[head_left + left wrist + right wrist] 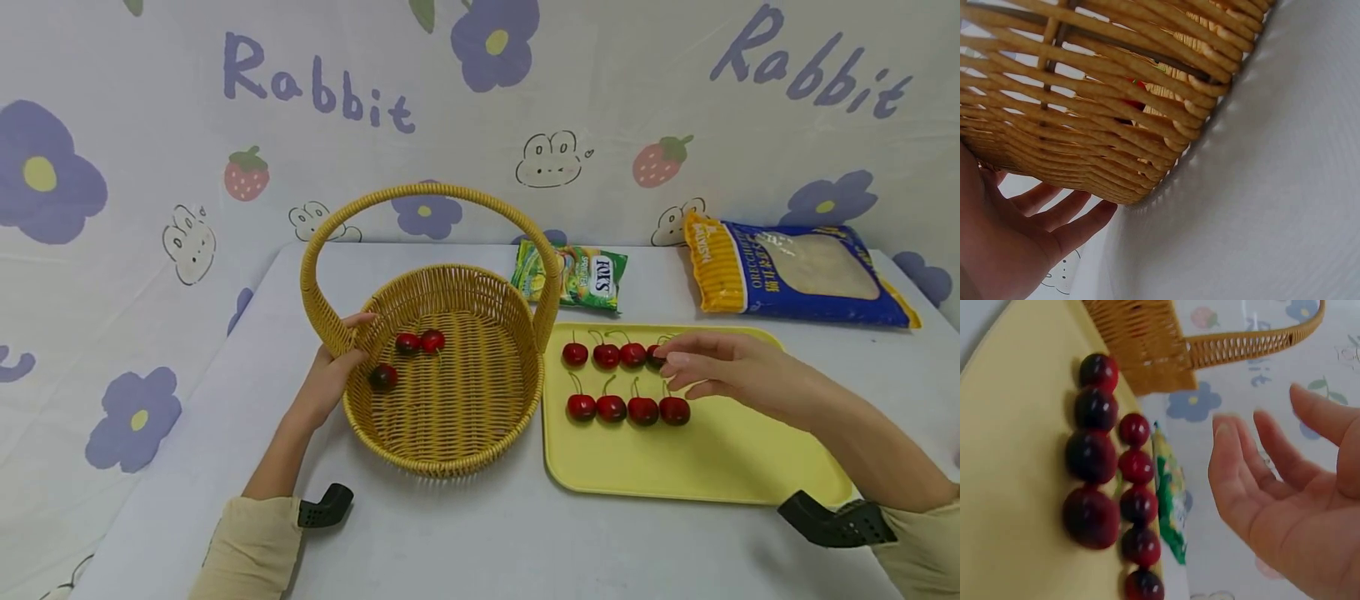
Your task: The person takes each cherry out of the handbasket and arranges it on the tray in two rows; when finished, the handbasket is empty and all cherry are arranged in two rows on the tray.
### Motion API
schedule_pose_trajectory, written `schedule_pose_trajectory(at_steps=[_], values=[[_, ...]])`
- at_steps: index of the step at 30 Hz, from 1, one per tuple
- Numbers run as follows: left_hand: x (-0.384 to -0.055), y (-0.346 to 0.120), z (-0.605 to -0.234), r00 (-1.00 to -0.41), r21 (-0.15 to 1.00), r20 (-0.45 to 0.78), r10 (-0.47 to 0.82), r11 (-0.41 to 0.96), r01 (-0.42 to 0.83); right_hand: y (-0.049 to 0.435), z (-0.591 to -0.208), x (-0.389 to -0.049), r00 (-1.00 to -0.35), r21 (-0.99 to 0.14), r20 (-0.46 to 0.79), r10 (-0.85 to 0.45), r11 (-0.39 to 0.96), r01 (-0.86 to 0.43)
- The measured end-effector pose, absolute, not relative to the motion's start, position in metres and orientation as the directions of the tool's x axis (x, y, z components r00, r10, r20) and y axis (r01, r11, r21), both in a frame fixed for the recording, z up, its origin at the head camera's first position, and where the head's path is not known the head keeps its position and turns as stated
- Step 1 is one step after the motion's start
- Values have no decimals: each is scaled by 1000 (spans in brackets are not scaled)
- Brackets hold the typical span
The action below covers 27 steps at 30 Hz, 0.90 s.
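Note:
A round wicker basket [442, 462] with a tall arched handle stands on the table. My left hand [330, 379] holds its left side at the base of the handle. In the left wrist view, the fingers [1085, 225] of that hand lie against the outer wicker wall [1085, 137]. Three dark red cherries [383, 377] lie inside the basket. On a yellow tray [675, 471] sit two rows of cherries [611, 408] with stems. My right hand [738, 375] hovers over the right end of these rows, fingers loosely bent and holding nothing; it hides part of the back row.
Behind the tray lies a green snack packet [577, 275], partly behind the basket handle. A blue and yellow pasta bag [802, 271] is at the back right. A patterned cloth [337, 167] hangs behind the white table [480, 542].

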<state>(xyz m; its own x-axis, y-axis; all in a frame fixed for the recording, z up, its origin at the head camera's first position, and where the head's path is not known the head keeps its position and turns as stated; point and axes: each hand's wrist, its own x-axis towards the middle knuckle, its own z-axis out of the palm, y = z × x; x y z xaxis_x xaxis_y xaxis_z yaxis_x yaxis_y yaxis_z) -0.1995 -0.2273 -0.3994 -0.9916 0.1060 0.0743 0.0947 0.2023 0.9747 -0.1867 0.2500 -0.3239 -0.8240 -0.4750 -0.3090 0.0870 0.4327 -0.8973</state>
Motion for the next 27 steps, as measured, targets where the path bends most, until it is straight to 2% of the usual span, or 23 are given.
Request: schedule_pose_trajectory(at_steps=[5, 10, 17, 21, 27], values=[[-199, -228, -400, -992, 976, 70, 105, 201, 90, 228, -312, -193, -702, -953, -285, -653, 270, 136], [-199, -227, -399, -992, 976, 66, 110, 198, 87, 197, -301, -195, -599, -973, -230, -767, 184, 138], [-199, -227, -399, -991, 978, 62, 118, 189, 84, 149, -292, -193, -564, -964, -265, -782, 232, 132], [-199, -228, -399, -991, 977, 58, 117, 197, 80, 124, -295, -194, -554, -965, -261, -791, 206, 160], [-198, -227, -398, -991, 978, 61, 122, 193, 84, 91, -296, -198, -575, -967, -252, -779, 178, 183]])
